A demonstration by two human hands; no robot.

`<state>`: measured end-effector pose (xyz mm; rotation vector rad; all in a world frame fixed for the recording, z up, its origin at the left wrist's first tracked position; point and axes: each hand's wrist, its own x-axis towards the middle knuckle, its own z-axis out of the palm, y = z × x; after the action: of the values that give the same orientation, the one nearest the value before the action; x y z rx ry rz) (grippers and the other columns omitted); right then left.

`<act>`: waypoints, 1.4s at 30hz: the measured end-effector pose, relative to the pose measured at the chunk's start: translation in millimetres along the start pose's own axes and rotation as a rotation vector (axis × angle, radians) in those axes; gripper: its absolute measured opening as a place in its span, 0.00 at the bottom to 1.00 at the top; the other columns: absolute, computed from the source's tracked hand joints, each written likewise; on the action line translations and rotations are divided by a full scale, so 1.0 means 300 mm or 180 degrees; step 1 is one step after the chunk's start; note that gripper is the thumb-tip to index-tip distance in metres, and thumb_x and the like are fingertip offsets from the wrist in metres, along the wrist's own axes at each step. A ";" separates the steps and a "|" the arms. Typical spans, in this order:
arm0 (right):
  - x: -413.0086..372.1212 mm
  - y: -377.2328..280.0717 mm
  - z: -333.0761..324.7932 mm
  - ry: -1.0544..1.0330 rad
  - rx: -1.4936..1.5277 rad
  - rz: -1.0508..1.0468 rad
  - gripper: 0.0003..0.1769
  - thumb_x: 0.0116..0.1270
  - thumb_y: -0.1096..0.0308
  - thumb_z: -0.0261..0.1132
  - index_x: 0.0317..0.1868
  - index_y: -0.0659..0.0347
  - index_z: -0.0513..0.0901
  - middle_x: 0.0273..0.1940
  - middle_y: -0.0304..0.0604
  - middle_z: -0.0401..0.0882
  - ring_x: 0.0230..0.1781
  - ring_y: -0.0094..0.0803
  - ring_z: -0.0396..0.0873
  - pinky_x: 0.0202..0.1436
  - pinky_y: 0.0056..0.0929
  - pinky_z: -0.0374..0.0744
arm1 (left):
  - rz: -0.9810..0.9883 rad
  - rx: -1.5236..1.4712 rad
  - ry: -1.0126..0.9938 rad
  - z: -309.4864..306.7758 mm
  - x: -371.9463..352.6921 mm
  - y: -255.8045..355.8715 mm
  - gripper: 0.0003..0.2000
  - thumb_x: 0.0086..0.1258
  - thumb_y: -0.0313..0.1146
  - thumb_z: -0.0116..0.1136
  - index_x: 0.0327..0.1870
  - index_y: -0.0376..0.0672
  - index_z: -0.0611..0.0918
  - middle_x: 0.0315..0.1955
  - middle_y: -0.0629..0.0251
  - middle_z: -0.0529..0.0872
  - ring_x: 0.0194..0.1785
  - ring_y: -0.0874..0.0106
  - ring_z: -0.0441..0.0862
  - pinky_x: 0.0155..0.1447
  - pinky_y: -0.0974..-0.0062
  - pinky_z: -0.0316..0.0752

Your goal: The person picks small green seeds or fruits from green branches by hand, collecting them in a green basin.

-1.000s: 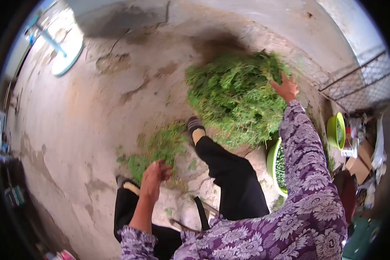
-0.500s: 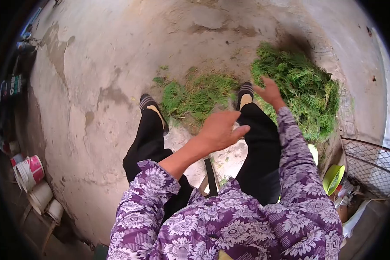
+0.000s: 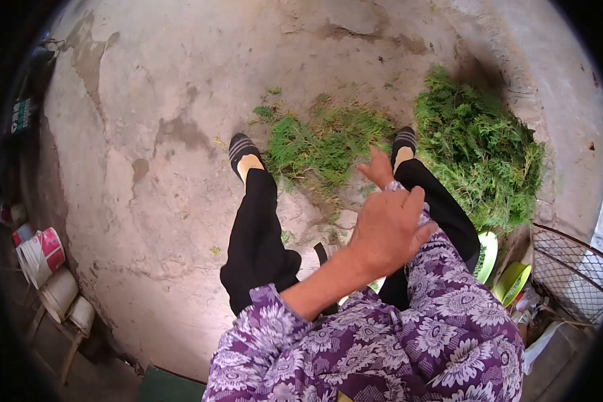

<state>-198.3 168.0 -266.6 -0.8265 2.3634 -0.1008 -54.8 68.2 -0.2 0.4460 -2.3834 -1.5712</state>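
Courtyard scene: a person in purple floral sleeves (image 3: 449, 301) holds both hands above a cracked concrete floor (image 3: 147, 201). The left hand (image 3: 388, 231), fingers loosely bent and empty, crosses in front of the right hand (image 3: 380, 169), whose outstretched fingers grip nothing that shows. A thin scatter of green leafy cuttings (image 3: 321, 144) lies at eleven o'clock from the hands, between the striped slippers (image 3: 241, 146), spread from nine to three; the right hand is nearer it. A big heap of green leafy cuttings (image 3: 479, 151) rises at two o'clock, beyond the right foot, near a lime-green plastic basin (image 3: 487, 258).
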 end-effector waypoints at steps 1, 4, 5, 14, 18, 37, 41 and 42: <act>0.022 -0.018 -0.012 -0.0014 -0.0002 0.0012 0.41 0.46 0.60 0.69 0.59 0.66 0.62 0.53 0.64 0.64 0.56 0.51 0.64 0.57 0.37 0.66 | -0.0029 -0.0151 0.0127 -0.007 -0.008 0.009 0.22 0.51 0.36 0.62 0.44 0.32 0.72 0.34 0.49 0.76 0.35 0.55 0.74 0.38 0.63 0.68; 0.092 -0.062 -0.019 0.0231 -0.0098 0.0132 0.40 0.45 0.64 0.69 0.60 0.61 0.61 0.54 0.59 0.63 0.56 0.51 0.63 0.56 0.41 0.66 | -0.0005 -0.0506 0.0472 -0.048 -0.047 0.028 0.23 0.52 0.36 0.62 0.45 0.30 0.72 0.34 0.49 0.77 0.33 0.56 0.74 0.37 0.65 0.69; 0.110 -0.089 -0.015 0.0303 -0.0319 0.0074 0.40 0.46 0.65 0.68 0.60 0.60 0.61 0.55 0.58 0.62 0.56 0.51 0.62 0.56 0.41 0.66 | -0.0010 -0.0681 0.0636 -0.070 -0.064 0.035 0.23 0.53 0.36 0.62 0.46 0.29 0.72 0.36 0.49 0.77 0.33 0.56 0.74 0.38 0.66 0.69; 0.271 -0.162 0.048 0.0065 -0.0994 0.0239 0.26 0.49 0.68 0.65 0.51 0.59 0.70 0.50 0.56 0.68 0.52 0.49 0.67 0.52 0.44 0.68 | -0.0439 -0.1866 0.0898 -0.221 -0.103 0.029 0.26 0.51 0.36 0.64 0.47 0.25 0.73 0.37 0.47 0.79 0.34 0.59 0.78 0.38 0.71 0.73; 0.289 -0.086 0.046 0.0315 -0.0941 -0.0154 0.18 0.49 0.68 0.64 0.42 0.60 0.76 0.36 0.51 0.77 0.39 0.45 0.76 0.44 0.40 0.72 | -0.0357 -0.2014 0.1180 -0.227 -0.118 0.027 0.26 0.51 0.36 0.63 0.48 0.27 0.73 0.34 0.53 0.78 0.31 0.66 0.75 0.35 0.74 0.70; 0.023 -0.532 0.467 -0.2274 -0.1333 -0.1906 0.15 0.40 0.77 0.59 0.33 0.60 0.80 0.32 0.53 0.78 0.33 0.48 0.77 0.35 0.41 0.75 | 0.0176 -0.1840 0.1878 -0.312 -0.152 -0.009 0.22 0.62 0.46 0.53 0.44 0.32 0.75 0.28 0.56 0.80 0.25 0.67 0.75 0.28 0.73 0.71; 0.221 -0.550 0.295 -0.1250 -0.0851 -0.1580 0.16 0.49 0.61 0.64 0.37 0.60 0.80 0.34 0.52 0.78 0.33 0.46 0.77 0.37 0.36 0.77 | 0.0272 -0.1753 0.2627 -0.276 -0.147 0.002 0.22 0.63 0.46 0.52 0.46 0.33 0.74 0.26 0.56 0.79 0.24 0.67 0.74 0.25 0.74 0.70; 0.269 -0.541 0.252 -0.0856 -0.0494 -0.1324 0.19 0.51 0.58 0.64 0.40 0.60 0.79 0.36 0.53 0.78 0.35 0.45 0.77 0.40 0.36 0.76 | 0.0283 -0.1762 0.2644 -0.283 -0.146 0.005 0.22 0.63 0.46 0.52 0.46 0.33 0.74 0.26 0.56 0.79 0.24 0.67 0.74 0.25 0.74 0.70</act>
<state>-116.1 0.5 -327.5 -1.3122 1.9394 0.0231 16.9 13.9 32.3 0.6792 -1.2845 -1.5092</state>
